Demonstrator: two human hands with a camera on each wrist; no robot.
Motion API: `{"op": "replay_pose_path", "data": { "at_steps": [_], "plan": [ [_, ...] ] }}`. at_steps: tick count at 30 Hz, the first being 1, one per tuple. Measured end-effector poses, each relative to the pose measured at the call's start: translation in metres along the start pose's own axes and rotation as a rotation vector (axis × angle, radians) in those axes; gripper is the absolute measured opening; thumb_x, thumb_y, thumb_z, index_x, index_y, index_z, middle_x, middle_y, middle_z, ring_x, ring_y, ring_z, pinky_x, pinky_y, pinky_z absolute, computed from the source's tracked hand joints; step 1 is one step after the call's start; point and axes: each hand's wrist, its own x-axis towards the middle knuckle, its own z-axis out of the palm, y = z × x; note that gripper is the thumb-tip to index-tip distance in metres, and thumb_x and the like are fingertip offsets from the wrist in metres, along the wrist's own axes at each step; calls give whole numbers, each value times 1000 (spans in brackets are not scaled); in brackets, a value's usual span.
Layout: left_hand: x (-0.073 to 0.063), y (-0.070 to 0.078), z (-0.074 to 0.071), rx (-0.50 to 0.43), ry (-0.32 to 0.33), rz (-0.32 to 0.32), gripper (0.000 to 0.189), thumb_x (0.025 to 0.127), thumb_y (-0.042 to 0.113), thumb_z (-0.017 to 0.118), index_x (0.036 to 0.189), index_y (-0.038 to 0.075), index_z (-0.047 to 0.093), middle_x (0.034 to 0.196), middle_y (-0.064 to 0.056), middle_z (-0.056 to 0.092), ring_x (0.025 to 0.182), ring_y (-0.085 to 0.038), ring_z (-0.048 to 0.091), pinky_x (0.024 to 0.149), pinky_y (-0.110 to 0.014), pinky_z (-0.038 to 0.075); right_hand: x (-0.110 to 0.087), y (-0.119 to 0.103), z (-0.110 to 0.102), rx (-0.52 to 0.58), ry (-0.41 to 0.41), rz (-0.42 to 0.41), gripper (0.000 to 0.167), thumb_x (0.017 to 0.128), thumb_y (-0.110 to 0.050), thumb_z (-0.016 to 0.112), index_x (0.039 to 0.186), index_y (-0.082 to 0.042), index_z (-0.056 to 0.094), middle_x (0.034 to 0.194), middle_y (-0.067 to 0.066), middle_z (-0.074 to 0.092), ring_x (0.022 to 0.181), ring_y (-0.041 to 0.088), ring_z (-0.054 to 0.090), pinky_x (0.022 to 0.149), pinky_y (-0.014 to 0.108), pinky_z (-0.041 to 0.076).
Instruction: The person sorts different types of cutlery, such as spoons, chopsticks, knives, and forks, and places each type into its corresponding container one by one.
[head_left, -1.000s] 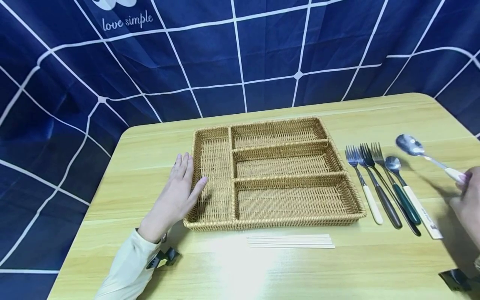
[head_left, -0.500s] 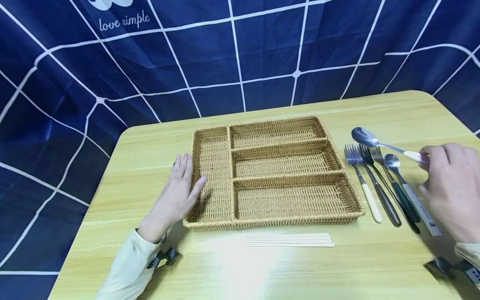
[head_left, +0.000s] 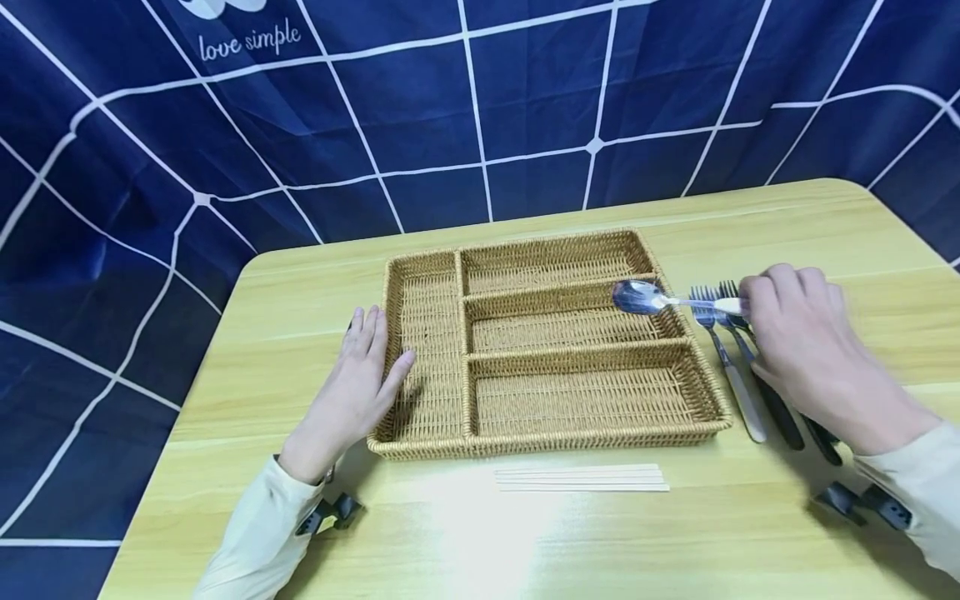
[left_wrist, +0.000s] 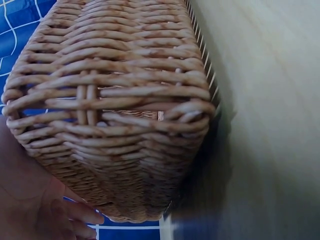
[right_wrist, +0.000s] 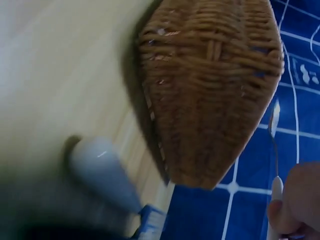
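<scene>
My right hand [head_left: 806,346] grips a spoon [head_left: 637,297] by its white handle, and the bowl of the spoon hangs over the right end of the tray's middle compartment. The right wrist view shows the same spoon [right_wrist: 274,122] held up beside the wicker wall. My left hand [head_left: 352,387] rests with straight fingers along the left rim of the woven tray [head_left: 551,446], its thumb reaching over the edge. In the left wrist view those fingers [left_wrist: 82,212] lie against the tray's outer side. Under my right hand lie forks [head_left: 738,379], partly hidden by it.
Several thin pale sticks [head_left: 581,479] lie in front of the tray. The tray has one long compartment at left and three stacked at right. A blue curtain with white lines [head_left: 525,100] hangs behind the wooden table [head_left: 420,542].
My right hand has carried the spoon leftward from the table's right side, across the cutlery, to above the tray. My left hand stays in place at the tray's left rim.
</scene>
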Motion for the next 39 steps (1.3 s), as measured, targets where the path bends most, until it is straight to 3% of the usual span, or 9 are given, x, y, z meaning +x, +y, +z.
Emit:
{"op": "replay_pose_path", "data": {
  "at_steps": [4,8,13,19,29,36,39],
  "plan": [
    [1,0,0,-5,0,5,75,104,45,32,149,-10,9,156,-28,6,145,-40,-3,118,-50,5,13,-8,4,4,-25,-40,42,52,17,55,93,9,45,83,20,41,76,42,37,59,52,31],
    [1,0,1,-2,-1,17,72,105,43,28,149,-11,9,156,-28,5,145,-41,-3,118,-50,5,25,-15,6,8,-84,-45,43,52,17,61,90,5,44,83,16,40,78,39,36,61,49,31],
    [1,-1,1,16,-22,27,66,106,37,23,150,-10,6,157,-26,1,145,-38,-8,118,-49,2,36,-23,8,12,-128,-52,44,50,18,57,90,4,43,84,16,39,79,38,36,64,49,32],
    [-3,2,1,28,-27,34,65,106,35,25,150,-10,6,157,-26,-1,145,-35,-11,118,-50,2,46,-27,12,38,-106,-69,46,49,20,57,92,6,45,84,16,41,79,37,36,64,49,34],
    [-3,7,2,39,-11,37,65,106,35,25,149,-11,8,157,-25,-3,145,-35,-10,118,-52,5,65,-31,13,44,-84,-113,35,57,20,43,90,8,46,82,17,43,76,36,37,64,48,34],
    [-1,7,4,31,-7,43,64,107,33,26,149,-12,8,157,-27,-2,145,-36,-10,118,-52,5,76,-39,12,56,-124,-102,42,52,21,47,91,6,47,84,17,44,78,35,38,66,47,36],
    [0,7,5,26,4,51,64,107,32,27,149,-12,8,157,-28,0,145,-36,-9,118,-52,5,80,-42,14,58,-105,-127,39,54,21,48,90,6,48,84,17,45,77,36,39,65,47,36]
  ]
}}
